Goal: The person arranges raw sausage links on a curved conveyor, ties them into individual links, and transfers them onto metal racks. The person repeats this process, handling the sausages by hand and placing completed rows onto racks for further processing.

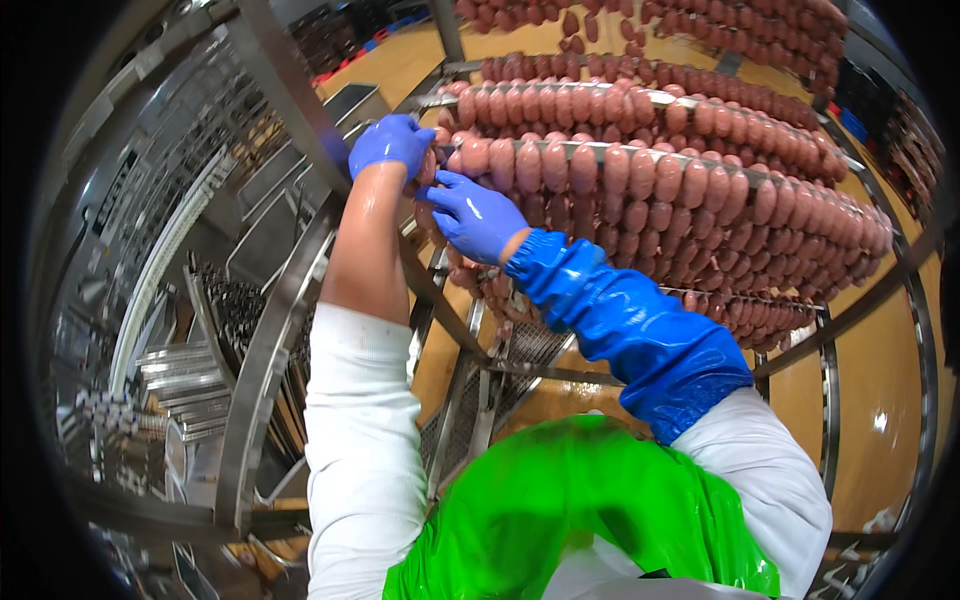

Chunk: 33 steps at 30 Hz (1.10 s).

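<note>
At the near end of a metal rod (600,152) loaded with sausages (640,185), both gloved hands meet. The left hand (392,143), in a thin, smooth blue glove, is curled closed around the first sausage (428,168) at the rod's left end, knuckles up and fingers folded toward the rod. The right hand (474,215), in the same kind of glove, lies just below and right of it, its thumb and forefinger reaching up toward that same end sausage; whether they pinch it or only touch it cannot be told.

The sausages are plump, glossy, reddish-brown links, rounded on top where they bend over the rod, each hanging with its long axis pointing down. They sit packed side by side, touching, so the row runs from the hands off to the right and curves away toward the rim of the view. More loaded rods (640,98) run parallel behind it, and another row (740,305) hangs lower.

The left forearm (365,240) is bare and rises nearly straight up from a white sleeve (360,430). The right forearm comes in slanting from the lower right, covered by a shiny, wrinkled blue sleeve guard (625,325) gathered at the wrist, over a white sleeve. A slick bright green apron (570,510) fills the lower middle.

The rods rest on a steel rack frame (275,310) with slanted bars. At the left stand stacked metal trays (175,380).
</note>
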### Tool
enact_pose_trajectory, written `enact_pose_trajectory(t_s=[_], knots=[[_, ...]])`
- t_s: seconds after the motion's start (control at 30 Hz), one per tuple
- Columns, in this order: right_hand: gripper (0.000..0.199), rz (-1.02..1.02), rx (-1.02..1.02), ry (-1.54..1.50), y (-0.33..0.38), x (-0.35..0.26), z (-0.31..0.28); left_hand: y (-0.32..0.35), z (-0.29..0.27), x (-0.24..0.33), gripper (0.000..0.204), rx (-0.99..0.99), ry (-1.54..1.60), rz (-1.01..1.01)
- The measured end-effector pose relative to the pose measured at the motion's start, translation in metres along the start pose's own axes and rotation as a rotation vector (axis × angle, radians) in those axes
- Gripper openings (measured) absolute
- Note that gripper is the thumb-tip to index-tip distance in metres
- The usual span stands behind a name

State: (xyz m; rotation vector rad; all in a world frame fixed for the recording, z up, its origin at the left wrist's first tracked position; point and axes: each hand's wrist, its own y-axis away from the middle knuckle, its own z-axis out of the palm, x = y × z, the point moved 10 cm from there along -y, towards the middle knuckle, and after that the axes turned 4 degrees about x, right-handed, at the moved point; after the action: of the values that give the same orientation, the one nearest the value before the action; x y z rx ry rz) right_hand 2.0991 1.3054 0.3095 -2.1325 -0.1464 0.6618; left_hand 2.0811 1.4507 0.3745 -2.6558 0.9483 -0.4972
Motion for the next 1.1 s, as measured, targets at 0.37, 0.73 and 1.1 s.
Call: enact_pose_trajectory(t_s=[0.37, 0.73, 1.1], knots=[[0.034, 0.448, -0.722, -0.533, 0.304, 0.124, 0.037, 0.262, 0.070, -0.012, 0.017, 0.154, 0.441, 0.156], [0.048, 0.592, -1.439, -0.363, 0.522, 0.185, 0.116, 1.124, 0.132, -0.180, 0.031, -0.199, 0.179, -2.089], [0.050, -0.057, -1.408, -0.361, 0.391, -0.102, 0.248, 1.284, 0.162, 0.036, 0.024, 0.324, 0.707, -2.101]])
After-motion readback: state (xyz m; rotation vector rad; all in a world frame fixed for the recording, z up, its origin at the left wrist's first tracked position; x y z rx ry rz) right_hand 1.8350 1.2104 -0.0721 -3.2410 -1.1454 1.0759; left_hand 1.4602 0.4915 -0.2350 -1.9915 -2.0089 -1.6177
